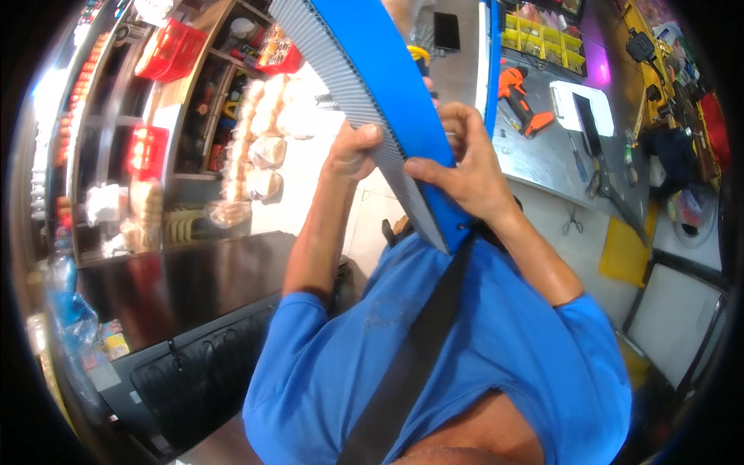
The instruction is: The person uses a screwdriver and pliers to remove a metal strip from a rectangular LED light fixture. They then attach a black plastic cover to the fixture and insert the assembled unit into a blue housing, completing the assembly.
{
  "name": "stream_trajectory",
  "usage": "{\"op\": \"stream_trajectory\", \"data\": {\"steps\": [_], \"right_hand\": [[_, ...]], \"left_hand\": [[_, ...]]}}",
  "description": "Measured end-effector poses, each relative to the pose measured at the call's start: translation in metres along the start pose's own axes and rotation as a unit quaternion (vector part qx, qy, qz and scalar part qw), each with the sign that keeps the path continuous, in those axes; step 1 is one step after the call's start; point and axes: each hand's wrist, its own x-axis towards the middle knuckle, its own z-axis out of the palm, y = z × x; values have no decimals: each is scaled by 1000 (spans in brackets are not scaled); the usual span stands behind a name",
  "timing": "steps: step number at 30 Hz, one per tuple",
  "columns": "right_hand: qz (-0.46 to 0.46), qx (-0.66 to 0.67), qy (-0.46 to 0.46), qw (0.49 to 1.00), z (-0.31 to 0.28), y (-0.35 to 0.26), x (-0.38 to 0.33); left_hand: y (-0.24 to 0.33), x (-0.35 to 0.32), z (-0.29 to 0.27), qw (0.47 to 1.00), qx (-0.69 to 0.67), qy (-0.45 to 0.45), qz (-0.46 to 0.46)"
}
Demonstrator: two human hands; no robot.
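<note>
A long blue panel (387,62) with a grey ribbed side (341,70) slants up and away from my chest. My left hand (353,153) grips its left side, the thumb lying on the grey ribs and the fingers mostly hidden behind. From the other side, my right hand (469,159) holds the blue face, its thumb pressed near the dark toothed edge and its fingers curled at the right side. The panel's lower end rests close to my blue shirt, by a small hole. Beyond the right hand, a yellow loop-shaped handle (419,54) shows partly behind the panel.
At right, a metal table (535,163) bears an orange-and-black power tool (523,101), a white sheet (585,107), a yellow compartment box (542,43) and a dark phone (446,32). Shelves with red baskets (170,50) and wrapped bundles (263,182) stand left. Scissors (572,225) appear below the table.
</note>
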Motion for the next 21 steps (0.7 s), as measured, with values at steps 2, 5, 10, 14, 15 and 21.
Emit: {"op": "stream_trajectory", "data": {"steps": [2, 5, 10, 14, 15, 21], "right_hand": [[-2, -9, 9, 1000, 1, 0, 2], [13, -50, 5, 999, 1, 0, 4], [28, -61, 20, 998, 4, 3, 5], [24, -111, 20, 993, 4, 13, 4], [53, -124, 13, 991, 5, 6, 3], [-9, -162, 15, 987, 19, -5, -1]], "left_hand": [[-6, 1, -6, 1000, -15, -1, 8], [-16, 0, -13, 999, -32, 8, 18], [-19, -3, -23, 998, -58, -10, -19], [-18, -6, -21, 998, -57, -3, 1], [-16, -6, -18, 999, -46, 6, 23], [-16, -10, -18, 994, -107, -11, 18]]}}
